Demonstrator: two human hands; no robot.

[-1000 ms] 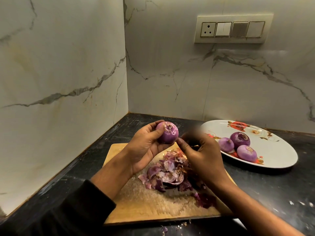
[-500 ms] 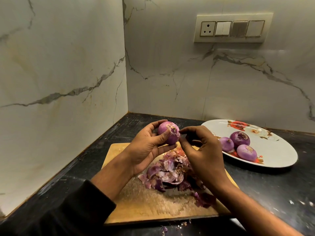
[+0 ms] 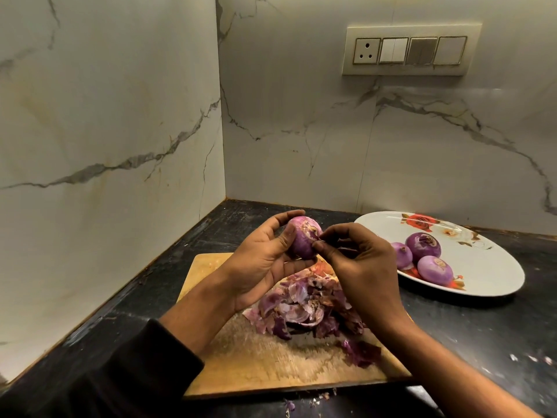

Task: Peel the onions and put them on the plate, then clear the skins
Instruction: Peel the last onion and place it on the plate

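Above the far left part of the wooden cutting board [image 3: 241, 366], the left hand [image 3: 265, 263] cups 1 purple onion [image 3: 301, 241], fingers curled around it. Just right of that, over the board's middle, the right hand [image 3: 361, 263] pinches a bit of skin at the onion's top. Below both hands, a heap of onion skins [image 3: 304, 309] lies on the board. Right of the board, on the dark counter [image 3: 482, 327], a white plate [image 3: 488, 267] holds 3 peeled onions [image 3: 423, 245].

Purple onions [image 3: 422, 254] — white plate [image 3: 494, 267] with red roses, black counter [image 3: 470, 330].
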